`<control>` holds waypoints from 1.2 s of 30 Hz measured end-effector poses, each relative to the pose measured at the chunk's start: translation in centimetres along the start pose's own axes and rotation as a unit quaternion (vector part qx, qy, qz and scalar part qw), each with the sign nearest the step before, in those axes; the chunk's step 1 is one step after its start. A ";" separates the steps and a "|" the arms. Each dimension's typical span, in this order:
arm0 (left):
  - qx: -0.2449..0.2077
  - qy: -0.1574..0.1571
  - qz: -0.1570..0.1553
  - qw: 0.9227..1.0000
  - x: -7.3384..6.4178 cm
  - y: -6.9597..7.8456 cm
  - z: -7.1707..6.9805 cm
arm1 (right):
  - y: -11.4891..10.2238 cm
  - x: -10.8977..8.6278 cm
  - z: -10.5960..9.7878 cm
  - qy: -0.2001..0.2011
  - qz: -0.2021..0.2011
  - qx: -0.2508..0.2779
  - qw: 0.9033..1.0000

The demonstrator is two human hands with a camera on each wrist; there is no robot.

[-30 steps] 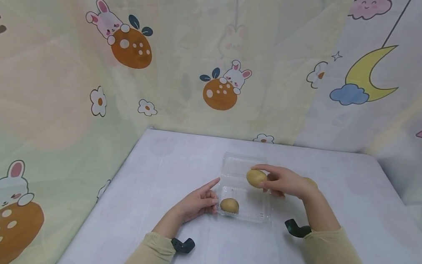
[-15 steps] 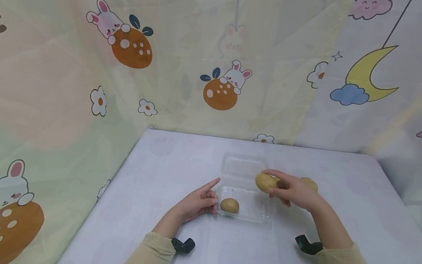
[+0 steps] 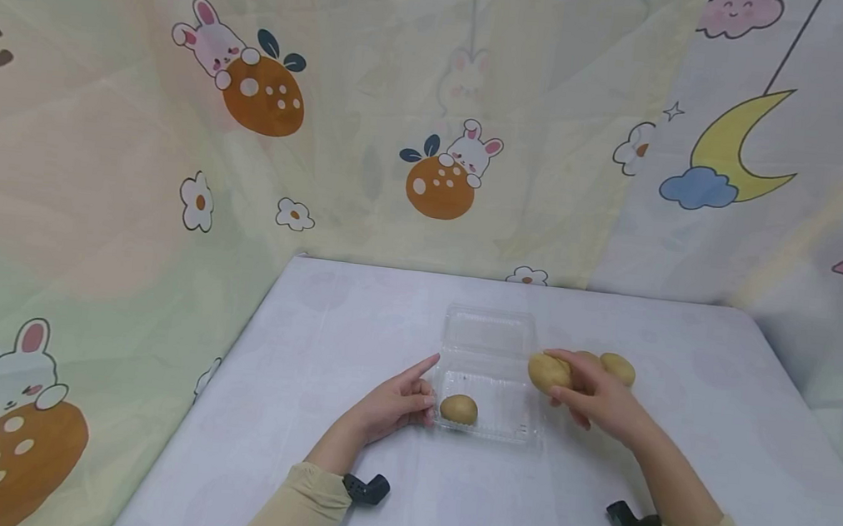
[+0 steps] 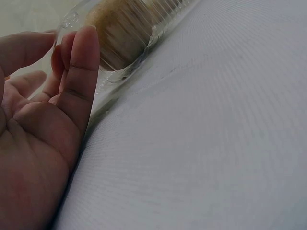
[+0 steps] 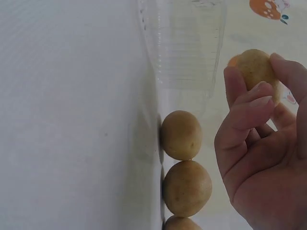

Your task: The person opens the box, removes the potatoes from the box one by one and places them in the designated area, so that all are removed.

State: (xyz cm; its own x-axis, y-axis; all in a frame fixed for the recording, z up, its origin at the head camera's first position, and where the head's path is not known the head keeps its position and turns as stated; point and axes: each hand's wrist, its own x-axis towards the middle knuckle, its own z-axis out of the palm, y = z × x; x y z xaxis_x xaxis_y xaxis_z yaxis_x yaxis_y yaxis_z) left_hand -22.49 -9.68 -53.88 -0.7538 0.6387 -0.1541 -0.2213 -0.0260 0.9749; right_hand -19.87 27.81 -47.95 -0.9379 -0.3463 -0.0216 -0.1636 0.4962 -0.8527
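My right hand [image 3: 598, 395] pinches a potato [image 3: 550, 374] between thumb and fingers, held up right of the clear plastic box [image 3: 486, 427]. The right wrist view also shows this potato [image 5: 259, 69] at the fingertips, above the table. The box lies with its lid [image 3: 489, 333] folded back, and one potato [image 3: 459, 409] sits in its left part. My left hand [image 3: 397, 403] rests at the box's left side, index finger stretched out, other fingers bent. In the left wrist view its fingers [image 4: 84, 62] touch the box wall [image 4: 108, 86] near the potato inside.
More potatoes lie in a row on the table right of the box, partly behind my right hand: a near potato [image 5: 181, 135], a middle potato [image 5: 187, 188] and one cut off by the frame [image 5: 181, 224]. A white cloth [image 3: 387, 310] covers the table; a printed curtain [image 3: 358, 124] stands behind.
My right hand has moved right and slightly nearer with its potato, from over the box to beyond its right edge, uncovering potatoes behind it. The left hand and the box stay put.
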 end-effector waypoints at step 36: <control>0.008 0.002 -0.001 1.000 0.0 -0.1 0.0 | 3.4 -3.3 1.1 0.032 0.138 0.003 0.990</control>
State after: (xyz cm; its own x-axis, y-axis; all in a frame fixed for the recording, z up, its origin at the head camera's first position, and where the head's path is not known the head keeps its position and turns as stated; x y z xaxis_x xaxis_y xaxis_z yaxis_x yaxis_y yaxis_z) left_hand -22.47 -9.70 -53.98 -0.7562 0.6351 -0.1573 -0.2133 -0.0120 0.9769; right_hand -17.00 29.71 -51.36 -0.9642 -0.1469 -0.2210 0.1032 0.5595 -0.8224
